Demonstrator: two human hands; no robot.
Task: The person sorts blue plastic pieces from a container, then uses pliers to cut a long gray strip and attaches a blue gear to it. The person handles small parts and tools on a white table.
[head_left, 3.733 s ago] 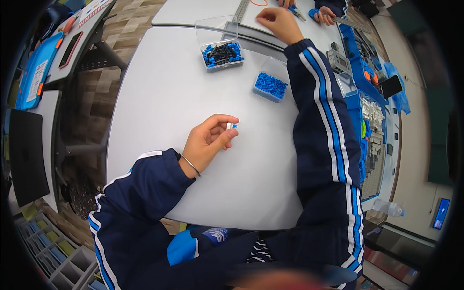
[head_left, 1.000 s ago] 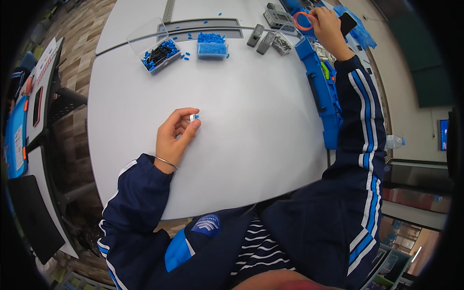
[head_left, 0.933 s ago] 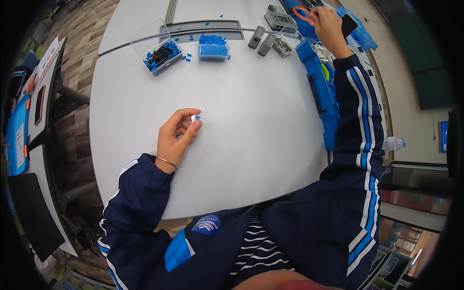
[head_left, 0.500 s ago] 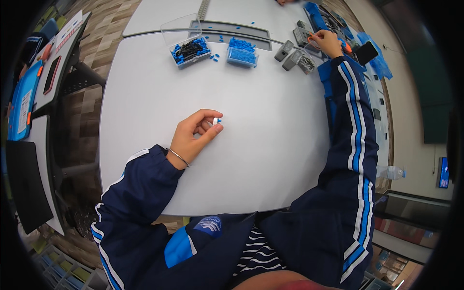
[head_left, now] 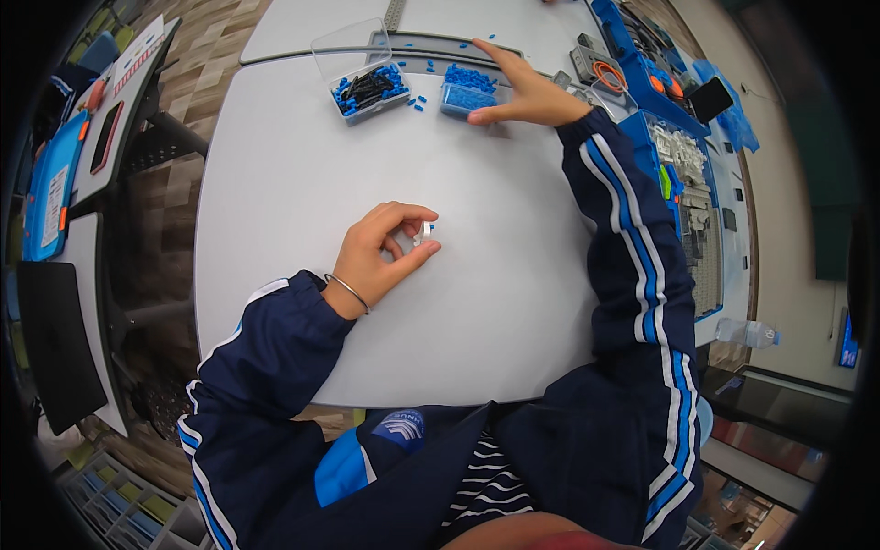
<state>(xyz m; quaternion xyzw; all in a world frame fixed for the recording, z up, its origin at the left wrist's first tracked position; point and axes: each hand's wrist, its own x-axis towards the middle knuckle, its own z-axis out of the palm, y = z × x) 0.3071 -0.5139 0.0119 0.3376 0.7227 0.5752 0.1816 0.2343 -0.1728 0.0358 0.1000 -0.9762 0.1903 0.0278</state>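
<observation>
Above the middle of the white table (head_left: 486,302), my left hand (head_left: 374,249) pinches a small white plastic piece (head_left: 423,233) between thumb and fingertips. A bit of blue shows on the piece. My right hand (head_left: 536,96) is open, thumb and fingers spread, with nothing visible between them. It reaches over the right end of a small clear box (head_left: 465,103) of blue pegs; whether it touches the box I cannot tell. To the left of that stands another clear box (head_left: 374,112) with its lid raised, holding black and blue pegs.
Loose blue pegs (head_left: 418,101) lie between the boxes. On the right, blue trays (head_left: 655,156) hold white and grey building parts. An orange cable (head_left: 609,76) and grey blocks sit at the back right. A plastic bottle (head_left: 747,333) lies at the right. Another table (head_left: 87,170) with a phone stands left.
My right hand has left the grey blocks and orange cable at the back right and moved left to the box of blue pegs, fingers spread. The left hand still holds the white piece.
</observation>
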